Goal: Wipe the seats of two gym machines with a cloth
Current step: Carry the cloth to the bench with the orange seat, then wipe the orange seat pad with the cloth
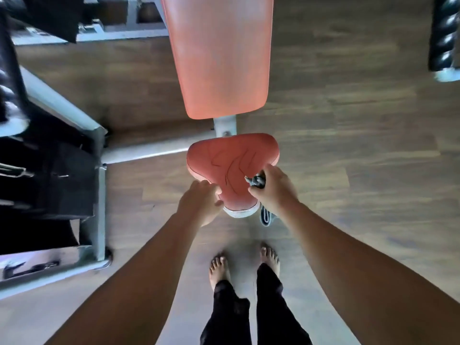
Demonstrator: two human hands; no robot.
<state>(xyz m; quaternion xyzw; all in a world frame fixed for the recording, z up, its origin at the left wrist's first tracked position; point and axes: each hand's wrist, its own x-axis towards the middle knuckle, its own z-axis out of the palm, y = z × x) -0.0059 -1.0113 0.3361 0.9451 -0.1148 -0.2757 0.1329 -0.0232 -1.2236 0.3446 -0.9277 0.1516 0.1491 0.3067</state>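
Red seat w/ creased, cracked cover in centre of view, narrow end toward person. Long red back pad just beyond it, on grey frame.

R hand on seat's right edge, fingers curled tight around grey cloth; bunched bit sticks out at thumb side, other end hangs below hand, beside seat tip.

L hand at seat's left edge, fingers close together, loosely bent, tips touching rim; holds nothing.

Bare feet on wood floor below seat.
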